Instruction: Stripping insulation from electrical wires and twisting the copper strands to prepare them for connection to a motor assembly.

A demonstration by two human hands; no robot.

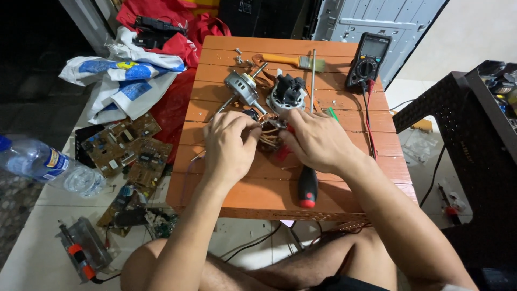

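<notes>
Hands at the middle of the orange table [258, 188]. We see the left hand [229, 143] and right hand [315, 140] meeting over a small coil of copper wire [269, 134], each grip pinched narrow on it; fingertips hide exactly where they touch. Just beyond the grip lie a grey motor with shaft [242, 89] and a white motor housing with black cap [287, 94]. Nearer us than the grip, under the right wrist, a black-and-red screwdriver [307, 188]. Farther off: a paintbrush [291, 60], and to the right a multimeter [368, 62]. Left of the table, circuit boards [126, 148] on the floor.
</notes>
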